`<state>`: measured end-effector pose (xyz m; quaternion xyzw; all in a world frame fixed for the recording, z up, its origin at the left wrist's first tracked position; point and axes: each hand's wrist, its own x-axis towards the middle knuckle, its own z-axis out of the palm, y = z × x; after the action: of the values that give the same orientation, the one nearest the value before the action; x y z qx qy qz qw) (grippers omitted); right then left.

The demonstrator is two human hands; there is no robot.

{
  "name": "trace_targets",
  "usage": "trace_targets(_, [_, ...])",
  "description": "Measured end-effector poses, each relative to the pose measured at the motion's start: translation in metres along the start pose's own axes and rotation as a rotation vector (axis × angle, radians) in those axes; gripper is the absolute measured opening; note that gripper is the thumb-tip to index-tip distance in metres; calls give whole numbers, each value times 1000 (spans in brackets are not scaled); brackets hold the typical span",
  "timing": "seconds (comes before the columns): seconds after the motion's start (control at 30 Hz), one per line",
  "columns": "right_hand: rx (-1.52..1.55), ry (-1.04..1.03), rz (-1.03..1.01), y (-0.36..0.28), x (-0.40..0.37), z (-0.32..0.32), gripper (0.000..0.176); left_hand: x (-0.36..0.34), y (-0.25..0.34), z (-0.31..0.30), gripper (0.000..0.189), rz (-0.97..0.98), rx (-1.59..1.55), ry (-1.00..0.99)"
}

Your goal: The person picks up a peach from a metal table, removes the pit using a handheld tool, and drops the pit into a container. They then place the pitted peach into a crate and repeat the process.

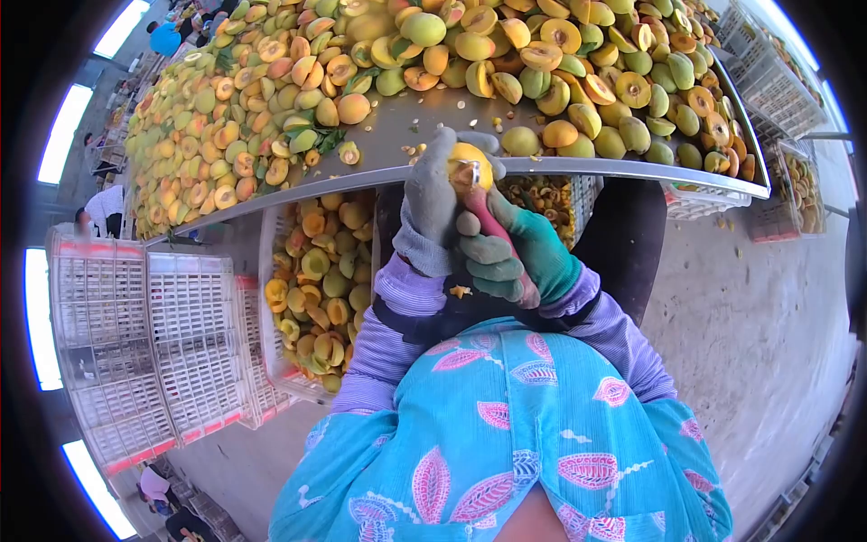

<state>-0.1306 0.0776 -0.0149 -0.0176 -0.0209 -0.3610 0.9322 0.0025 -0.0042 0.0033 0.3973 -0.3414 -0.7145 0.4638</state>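
My left hand (429, 194), in a grey glove, is closed around a yellow peach (471, 164) just over the near edge of the metal table. In a green and grey glove, my right hand (515, 248) is wrapped round the red handle of a pitting knife (492, 226). The knife's metal tip overlaps the flesh of the peach. Beyond both hands lies a heap of halved and whole peaches (433, 68). Small pale bits and a few leaves are scattered on the bare metal tabletop (411, 122).
Below the table edge on the left stands a crate of halved peaches (318, 280). White plastic crates (194, 334) are stacked further left. More crates (781, 77) hold fruit at the right. Concrete floor (750, 316) runs along the right side. People are visible at far left.
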Motion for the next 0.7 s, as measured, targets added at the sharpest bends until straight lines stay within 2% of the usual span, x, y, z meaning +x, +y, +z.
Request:
trace_targets(0.03, [-68, 64, -30, 0, -13, 5, 38, -2, -1, 3, 47, -64, -37, 102])
trace_targets(0.07, [-208, 160, -75, -2, -29, 7, 35, -6, -10, -2, 46, 244, 333, 152])
trace_targets(0.1, [-553, 408, -113, -9, -41, 7, 29, -5, -13, -12, 44, 218, 349, 75])
trace_targets(0.17, [-2064, 925, -734, -3, -40, -49, 27, -6, -15, -35, 40, 153, 388, -94])
trace_targets(0.2, [-1987, 968, -769, 1, -35, -36, 25, -14, -16, -21, 36, 17, 97, 9])
trace_targets(0.3, [-2205, 1020, -834, 13, -20, -19, 24, -28, -20, -15, 27, -4, 243, 40])
trace_targets(0.33, [-2161, 1010, -778, 16, -17, -17, 24, -36, -17, -2, 24, 38, 290, 129])
trace_targets(0.4, [-2200, 1049, -713, 13, -17, -35, 24, -51, -21, -12, 21, 394, 603, 65])
trace_targets(0.43, [-2216, 1062, -673, 12, -18, -52, 24, -57, -16, -30, 27, 718, 886, -20])
trace_targets(0.47, [-2080, 1156, -474, 4, -29, -73, 24, -64, -11, -48, 34, 1084, 1132, -22])
trace_targets(0.5, [-2127, 1234, -514, 3, -39, -94, 23, -82, 10, -63, 28, 587, 837, 191])
trace_targets(0.53, [-2137, 1155, -536, 0, -43, -88, 25, -101, 30, -79, 28, 186, 418, 470])
trace_targets(0.57, [-2117, 1096, -540, 10, -47, -80, 26, -106, 39, -98, 36, 205, 1008, 601])
trace_targets(0.63, [-2071, 991, -459, 19, -50, -63, 26, -85, 61, -152, 39, 78, 2034, 433])
trace_targets(0.7, [-2035, 931, -449, 10, -48, -57, 26, -27, 86, -148, 42, 303, 1787, 489])
